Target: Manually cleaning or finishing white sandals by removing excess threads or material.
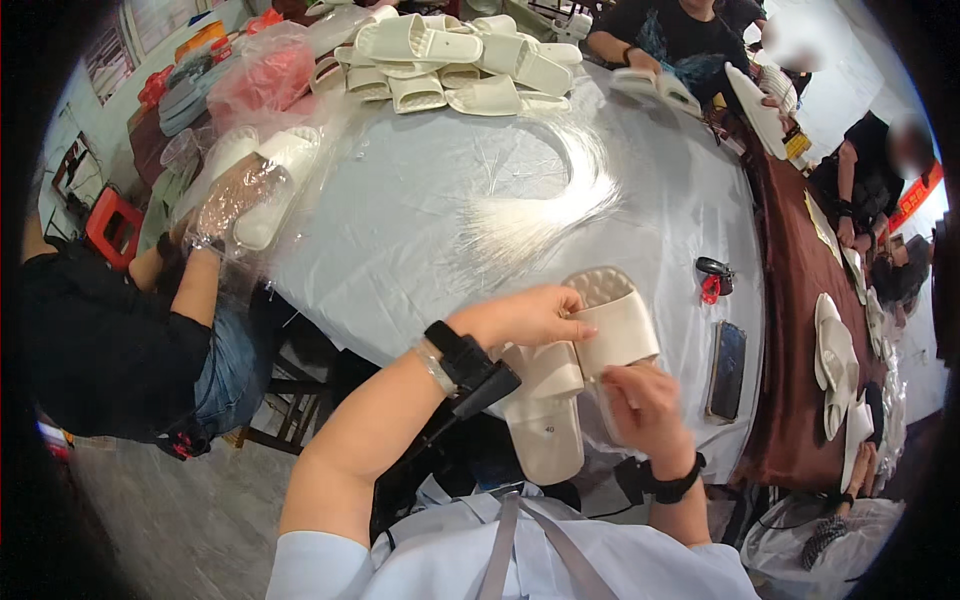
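Note:
A pair of cream slide slippers hangs over the near table edge in front of me. My left hand (540, 316) is closed, thumb and fingers pinching the strap edge of the right-hand slipper (622, 332). Beside and partly under it, the other slipper (545, 440) lies with its heel toward me. My right hand (648, 405) is curled shut against the lower side of the right-hand slipper's strap; what its fingers hold, if anything, is hidden and slightly blurred. A fanned bundle of thin, clear-white strands (575, 195) lies farther up the table.
Cream slippers (440, 55) are heaped at the table's far side. At left, a co-worker's hands handle slippers (280, 185) in clear plastic. A phone (727, 370) and a small black item with a red tag (714, 275) lie to my right. Other people work beyond the brown-covered table (800, 300).

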Tool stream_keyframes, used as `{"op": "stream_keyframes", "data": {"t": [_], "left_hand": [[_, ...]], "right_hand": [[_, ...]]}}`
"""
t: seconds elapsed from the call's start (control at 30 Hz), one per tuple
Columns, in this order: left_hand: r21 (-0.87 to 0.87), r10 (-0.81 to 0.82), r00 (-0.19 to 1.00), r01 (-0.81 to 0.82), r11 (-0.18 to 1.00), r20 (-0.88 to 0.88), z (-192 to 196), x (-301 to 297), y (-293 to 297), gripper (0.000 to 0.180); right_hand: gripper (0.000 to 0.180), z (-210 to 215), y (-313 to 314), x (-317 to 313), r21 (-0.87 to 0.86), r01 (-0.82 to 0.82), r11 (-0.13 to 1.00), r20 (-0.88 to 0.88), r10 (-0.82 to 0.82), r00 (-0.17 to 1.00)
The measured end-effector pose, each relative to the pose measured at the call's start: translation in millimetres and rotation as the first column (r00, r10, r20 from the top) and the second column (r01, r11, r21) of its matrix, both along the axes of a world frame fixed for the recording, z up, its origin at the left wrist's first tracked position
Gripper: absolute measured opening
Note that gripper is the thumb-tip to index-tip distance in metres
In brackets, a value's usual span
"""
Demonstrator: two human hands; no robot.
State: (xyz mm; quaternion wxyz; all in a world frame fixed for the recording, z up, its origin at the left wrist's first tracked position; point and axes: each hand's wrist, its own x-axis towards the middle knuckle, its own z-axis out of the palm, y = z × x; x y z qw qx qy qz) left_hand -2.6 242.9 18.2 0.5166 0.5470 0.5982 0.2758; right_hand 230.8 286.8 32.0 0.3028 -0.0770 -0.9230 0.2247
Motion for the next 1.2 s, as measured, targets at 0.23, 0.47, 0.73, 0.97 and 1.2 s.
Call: {"op": "stream_keyframes", "data": {"t": [0.23,0.47,0.73,0.97,1.2], "left_hand": [[0.184,0.255,0.791,-0.416,0.891,0.556,62,-70,-23,0.033],[0.057,0.309,0.327,-0.763,0.644,0.893,55,-135,-25,0.027],[-0.238,0.555,0.114,-0.82,0.521,0.824,-1,-271,-17,0.067],[-0.175,0.718,0.333,-0.828,0.533,0.611,-48,-262,-46,0.081],[-0.034,0.69,0.415,-0.843,0.537,0.592,-32,-227,-59,0.043]], "right_hand": [[0.009,26,29,36,0.129,0.329,0.935,-0.247,-0.291,0.924],[0.014,10,35,53,0.196,0.325,0.925,-0.106,-0.309,0.945],[0.011,18,39,67,0.229,0.389,0.892,-0.057,-0.387,0.92],[0.011,52,94,153,0.438,0.724,0.533,-0.036,-0.794,0.606],[0.029,74,161,254,0.754,0.632,0.176,0.21,-0.977,0.022]]}}
